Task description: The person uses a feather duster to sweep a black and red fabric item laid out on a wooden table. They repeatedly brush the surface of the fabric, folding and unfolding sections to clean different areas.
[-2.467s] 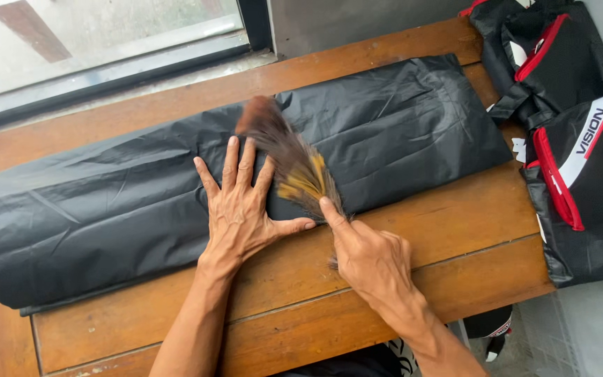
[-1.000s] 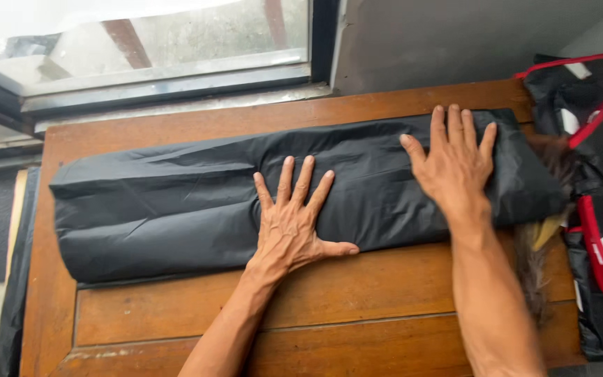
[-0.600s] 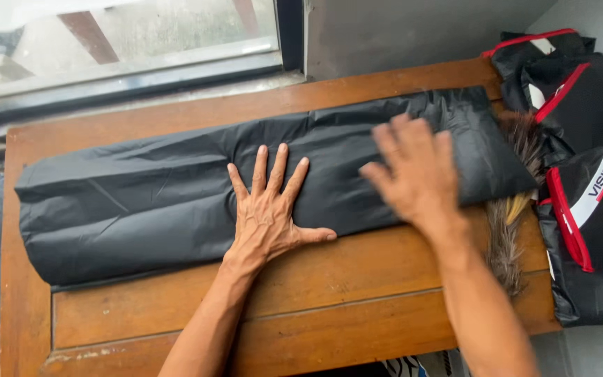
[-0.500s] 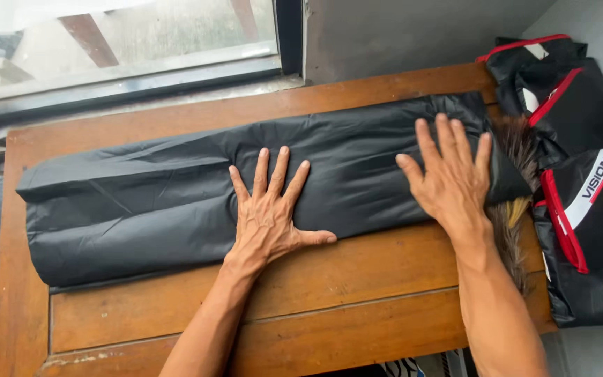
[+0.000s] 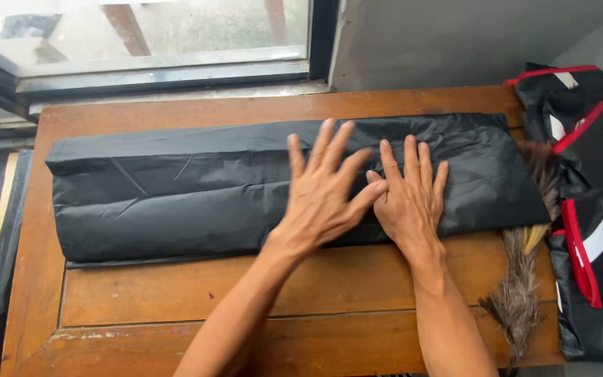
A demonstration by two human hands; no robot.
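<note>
The right hand (image 5: 410, 195) has slid in from the far end beside the left hand (image 5: 322, 192); both press flat, fingers spread wide, holding nothing, on the folded black sheet (image 5: 176, 192), flattening its middle.

The single head-worn camera looked steeply down from above the near edge of the wooden bench (image 5: 176, 335), facing toward the window (image 5: 141, 35) behind it, close enough that both forearms entered from the bottom of the frame.
</note>
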